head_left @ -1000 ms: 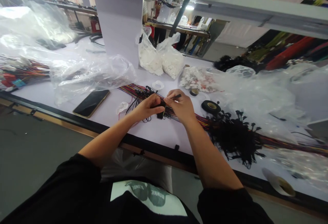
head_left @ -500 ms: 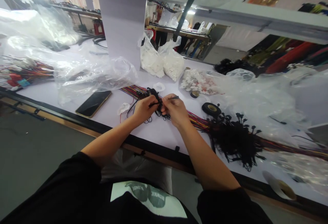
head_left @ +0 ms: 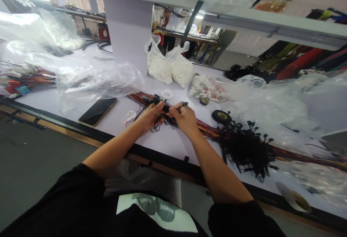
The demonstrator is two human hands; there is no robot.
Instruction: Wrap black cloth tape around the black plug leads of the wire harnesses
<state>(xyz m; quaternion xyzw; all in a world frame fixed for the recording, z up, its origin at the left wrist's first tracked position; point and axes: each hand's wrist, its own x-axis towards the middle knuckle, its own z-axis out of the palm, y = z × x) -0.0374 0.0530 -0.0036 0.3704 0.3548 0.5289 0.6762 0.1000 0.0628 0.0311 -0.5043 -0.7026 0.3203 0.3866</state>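
My left hand (head_left: pixel 148 116) and my right hand (head_left: pixel 183 117) meet over a bundle of multicoloured wires (head_left: pixel 141 96) on the white table (head_left: pixel 168 141). The left hand's fingers are closed on a small black connector (head_left: pixel 159 103) with thin black wires hanging from it. A thin dark tool (head_left: pixel 182 105) is pinched in my right hand, its tip sticking out to the upper right. Both hands touch at the fingertips.
A phone (head_left: pixel 97 111) lies left of my hands. A black tape roll (head_left: pixel 222 116) and a heap of black connectors (head_left: pixel 249 148) lie to the right. Bags of white parts (head_left: pixel 169 65) stand behind, loose clear plastic (head_left: pixel 92 80) to the left and right. A paper cup (head_left: pixel 294 198) rests near the front edge.
My hands have stayed over the wire bundle while working the black connector; it was turned and lifted a little between the fingers. The view shifted slightly.
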